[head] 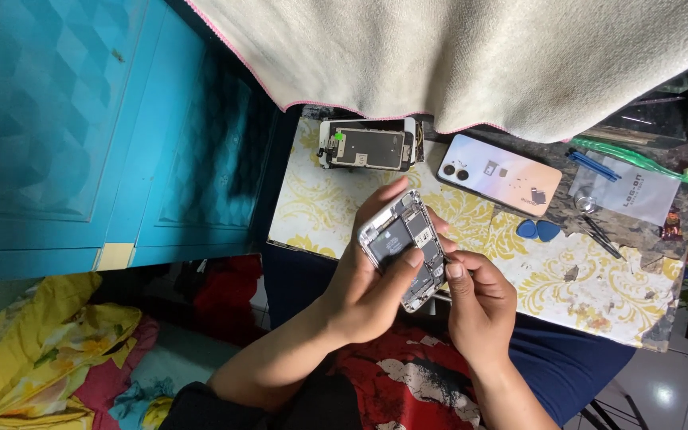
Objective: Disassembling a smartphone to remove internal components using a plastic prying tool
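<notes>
My left hand (368, 283) grips an opened phone body (404, 245) with its battery and boards exposed, thumb pressed on the battery. My right hand (479, 306) holds the phone's lower edge, with thumb and fingertips pinching its side. The phone is raised above the near edge of a small table (599, 306) with a white and yellow patterned top. A detached screen assembly (368, 146) lies face down at the table's far side. Beside it rests a pale iridescent phone (499, 173), back up.
Two blue picks (538, 230), thin black tools (603, 237), a blue pry tool (592, 166), a green toothbrush (639, 158) and a clear bag (629, 189) sit at the right. A cream cloth (479, 56) hangs over the far edge. A turquoise cabinet (81, 135) stands to the left.
</notes>
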